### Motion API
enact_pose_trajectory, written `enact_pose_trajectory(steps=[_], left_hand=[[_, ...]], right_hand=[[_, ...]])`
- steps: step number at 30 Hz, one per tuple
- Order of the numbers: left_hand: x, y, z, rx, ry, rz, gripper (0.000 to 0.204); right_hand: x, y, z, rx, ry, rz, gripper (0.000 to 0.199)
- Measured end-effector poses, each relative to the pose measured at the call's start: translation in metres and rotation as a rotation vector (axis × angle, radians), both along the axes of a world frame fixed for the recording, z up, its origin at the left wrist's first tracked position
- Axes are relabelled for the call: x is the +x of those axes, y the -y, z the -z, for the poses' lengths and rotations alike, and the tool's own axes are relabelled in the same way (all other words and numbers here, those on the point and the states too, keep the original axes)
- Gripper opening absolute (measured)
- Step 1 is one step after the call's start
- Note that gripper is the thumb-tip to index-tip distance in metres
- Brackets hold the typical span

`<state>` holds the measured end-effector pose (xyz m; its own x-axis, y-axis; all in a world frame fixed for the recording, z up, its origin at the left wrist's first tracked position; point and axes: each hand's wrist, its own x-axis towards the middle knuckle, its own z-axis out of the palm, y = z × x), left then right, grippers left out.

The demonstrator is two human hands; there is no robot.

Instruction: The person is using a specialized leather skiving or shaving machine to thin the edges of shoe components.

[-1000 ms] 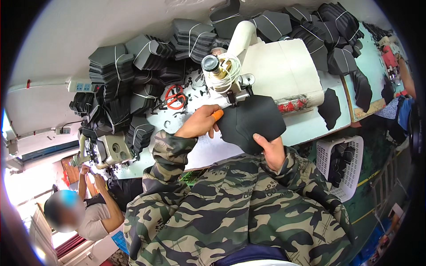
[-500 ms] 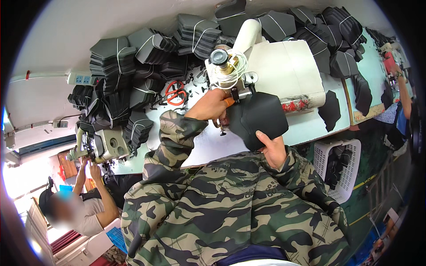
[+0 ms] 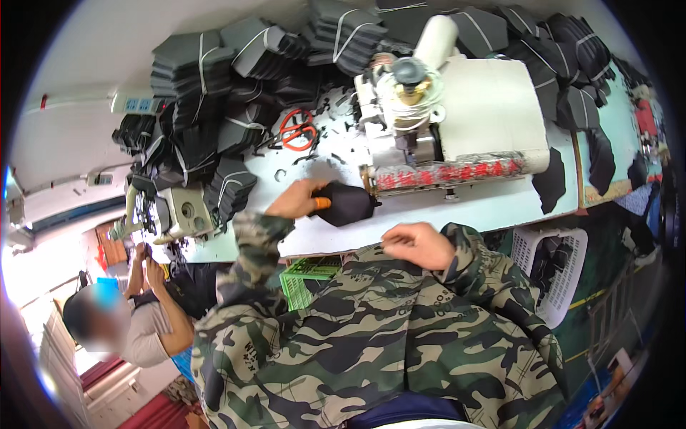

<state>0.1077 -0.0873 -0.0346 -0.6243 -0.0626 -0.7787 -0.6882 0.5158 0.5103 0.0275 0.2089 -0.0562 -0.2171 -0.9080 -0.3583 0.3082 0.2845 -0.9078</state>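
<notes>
My left hand [image 3: 296, 199], an orange band round one finger, grips a small black piece of flat material [image 3: 348, 206] by its left edge. The piece is over the white table, its right end close to the front end of the cream sewing machine's [image 3: 493, 107] cylinder arm. Nothing shows in my right hand [image 3: 420, 245], which hovers in front of the table edge below the machine, its fingers loosely stretched out to the left. A coil of pale cord hangs on the machine head and hides part of the needle area.
Bundled stacks of dark cut pieces [image 3: 191, 71] line the table's back and left. Red-handled scissors [image 3: 298, 131] lie among scraps. A white basket [image 3: 576, 264] stands right, a green crate [image 3: 307, 275] below the table. A co-worker [image 3: 161, 329] sits left at another machine [image 3: 182, 214].
My left hand has drawn left and nearer, away from the machine head, with a black piece. My right hand has let go of the black material and moved slightly left.
</notes>
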Motion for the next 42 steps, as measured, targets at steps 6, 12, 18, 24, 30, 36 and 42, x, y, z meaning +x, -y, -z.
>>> enact_pose_trajectory(steps=[6, 12, 18, 24, 30, 36, 42], left_hand=[[-0.022, 0.019, 0.064, -0.531, -0.449, 0.369, 0.033], [-0.022, 0.017, 0.070, -0.613, -0.686, 0.455, 0.029], [-0.018, 0.011, 0.047, -0.543, -0.608, 0.428, 0.021], [-0.062, -0.044, -0.065, 0.513, -0.154, 0.060, 0.017], [-0.075, -0.039, -0.055, 0.363, 0.041, 0.048, 0.023], [-0.101, -0.035, -0.048, 0.164, 0.043, 0.045, 0.026], [-0.122, -0.065, -0.046, 0.197, -0.027, -0.053, 0.023]], right_hand=[[-0.016, 0.001, -0.009, 0.117, 0.068, 0.155, 0.029], [-0.027, -0.019, -0.006, 0.149, 0.017, 0.314, 0.027], [-0.047, -0.020, -0.028, 0.203, -0.142, 0.188, 0.020], [-0.069, 0.001, -0.049, -0.284, -0.593, -0.005, 0.023], [-0.065, 0.007, -0.038, 0.086, -0.454, 0.416, 0.027], [-0.064, 0.015, -0.034, 0.180, -0.426, 0.465, 0.031], [-0.108, 0.003, -0.042, 0.026, -0.977, 0.151, 0.026]])
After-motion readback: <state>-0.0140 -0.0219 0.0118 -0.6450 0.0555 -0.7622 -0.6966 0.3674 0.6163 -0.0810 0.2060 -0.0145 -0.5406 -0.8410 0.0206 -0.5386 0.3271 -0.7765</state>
